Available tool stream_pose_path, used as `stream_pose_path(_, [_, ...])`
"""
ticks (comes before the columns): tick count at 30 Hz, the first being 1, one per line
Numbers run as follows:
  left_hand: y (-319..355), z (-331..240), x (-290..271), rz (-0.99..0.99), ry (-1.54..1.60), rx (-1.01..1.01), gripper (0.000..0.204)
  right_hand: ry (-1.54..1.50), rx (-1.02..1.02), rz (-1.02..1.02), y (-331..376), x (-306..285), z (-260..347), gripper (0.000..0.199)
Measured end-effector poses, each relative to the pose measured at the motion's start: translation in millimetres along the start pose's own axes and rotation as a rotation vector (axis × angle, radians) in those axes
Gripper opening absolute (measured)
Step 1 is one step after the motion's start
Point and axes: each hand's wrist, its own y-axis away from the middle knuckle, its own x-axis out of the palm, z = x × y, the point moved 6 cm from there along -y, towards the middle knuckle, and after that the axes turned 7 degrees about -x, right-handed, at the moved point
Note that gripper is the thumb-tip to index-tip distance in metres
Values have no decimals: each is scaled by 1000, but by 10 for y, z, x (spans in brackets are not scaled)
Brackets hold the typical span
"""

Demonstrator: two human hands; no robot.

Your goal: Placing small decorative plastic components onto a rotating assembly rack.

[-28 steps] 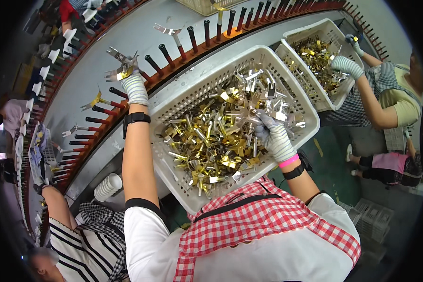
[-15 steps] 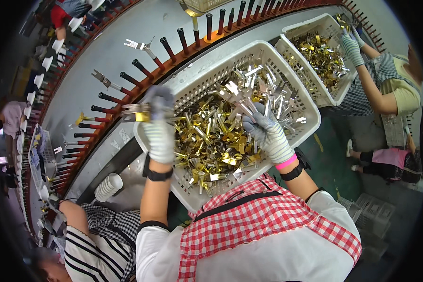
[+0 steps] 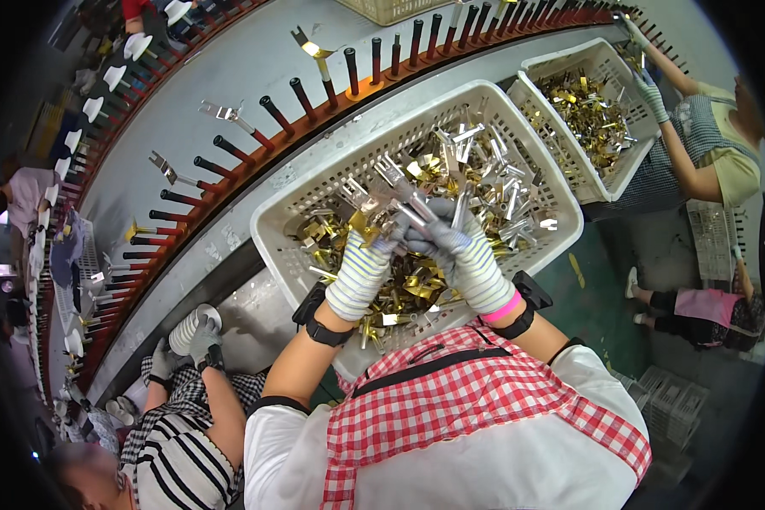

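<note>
A white plastic basket (image 3: 308, 206) full of brass and silver metal clips (image 3: 476, 183) sits in front of me. Both my hands wear striped knit gloves and meet over the basket's middle. My left hand (image 3: 367, 262) is closed on a brass and silver clip (image 3: 359, 211) lifted from the pile. My right hand (image 3: 461, 250) pinches a silver clip (image 3: 399, 187) right beside it, the two pieces nearly touching. Beyond the basket runs a curved orange rail with dark pegs (image 3: 272, 110); a few pegs carry hung clips (image 3: 221, 112).
A second white basket (image 3: 552, 68) of clips stands at the right, where another person's gloved hand (image 3: 652, 92) reaches in. At lower left a person in a striped shirt (image 3: 174, 459) holds a stack of white cups (image 3: 189, 328). More people work along the rail's far left.
My left hand came back from the pegs on the rail down into the basket and now meets my right hand there. Both hands have taken up clips.
</note>
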Motion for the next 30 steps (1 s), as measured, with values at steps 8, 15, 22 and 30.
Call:
stream_pose_path(8, [43,-154,131,-37,69,-165,22,488,-151,99,69,-4,-46,30])
stream_pose_path(15, [-200,-687,-67,42,482,11,33,374,-41,138,158,-73,6,47])
stream_pose_path(22, [-807,-1349,-728,-80,477,240,40,939,-222,-5,377,-621,268,34])
stream_pose_path(30, [-1708,-1667,-1191,-366,470,458,22,1253,-606,-40,503,-573,485,30])
